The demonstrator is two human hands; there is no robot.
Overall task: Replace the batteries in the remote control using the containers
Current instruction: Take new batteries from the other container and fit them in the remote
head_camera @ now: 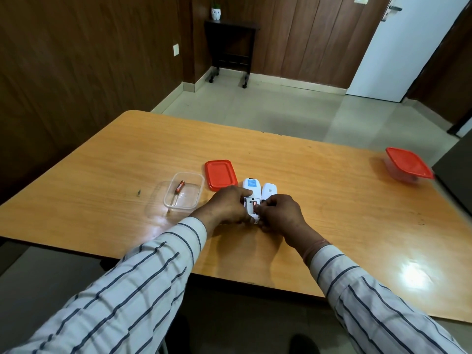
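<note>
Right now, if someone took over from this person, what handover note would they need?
Left hand holds the remote back-up.
Right hand pinches a battery in its open compartment; going in or out is unclear.
Cover is off beside it.
Open container holds one loose cell, red lid beside.
Second container closed, far right.
Left: finish swap, refit cover.

Dark wood-panelled walls (pixel 76 60); pale tiled floor (pixel 255 111); white door (pixel 398 47).

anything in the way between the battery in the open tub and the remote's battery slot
Only the left hand, which holds the remote, sits on that line. The battery lies in the uncovered tub, and the red lid rests just beyond the path.
</note>
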